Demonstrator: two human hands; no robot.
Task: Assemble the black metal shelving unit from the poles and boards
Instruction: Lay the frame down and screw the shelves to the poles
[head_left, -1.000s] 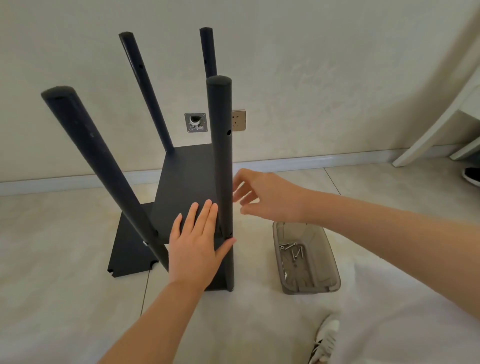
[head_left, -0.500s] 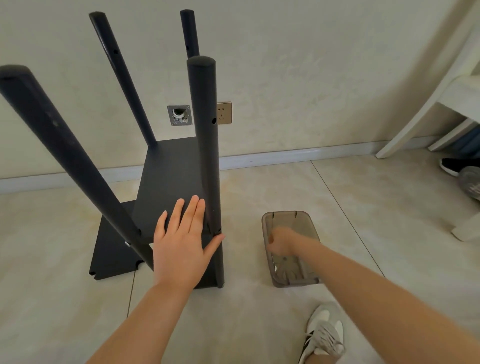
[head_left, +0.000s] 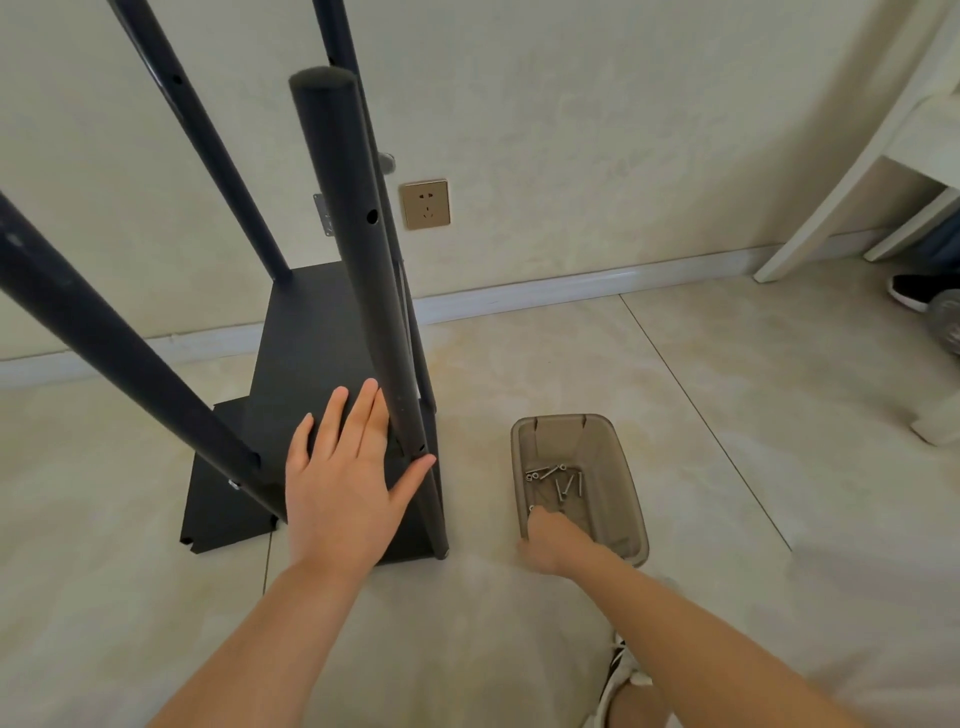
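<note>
Left hand, fingers flat, steadies the board; right hand in the tray, grip indiscernible. Releasing may misalign the pole.

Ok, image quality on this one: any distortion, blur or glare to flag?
Head view: strong wide-angle bending, the poles splay and the baseboard bows; light is soft and even, no harsh glare, faint shadows; screws in the tray read sharp; the left hand on the board is crisp, the right hand a little soft.
</note>
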